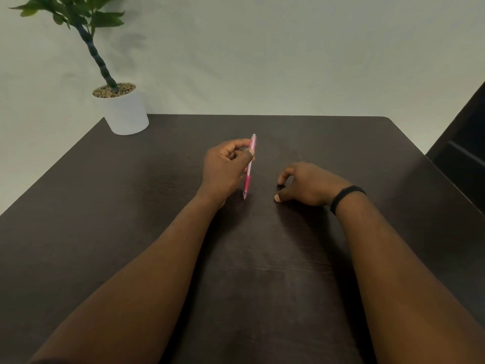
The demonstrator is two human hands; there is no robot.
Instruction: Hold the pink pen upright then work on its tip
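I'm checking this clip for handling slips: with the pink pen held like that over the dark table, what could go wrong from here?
1. The left hand pinches the pink pen only near its upper half, tip down at the table; it might pivot or slip loose.
2. The right hand rests apart, loosely curled, so it may not catch a fall.
3. A dropped pen could roll across the table.

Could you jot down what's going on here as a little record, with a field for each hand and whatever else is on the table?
left hand: pinches a pink pen between thumb and fingers
pen: nearly upright, tip down at the dark table
right hand: holds nothing, fingers loosely curled, resting on the table beside the pen
right wrist: black band
far left corner: potted plant in a white pot
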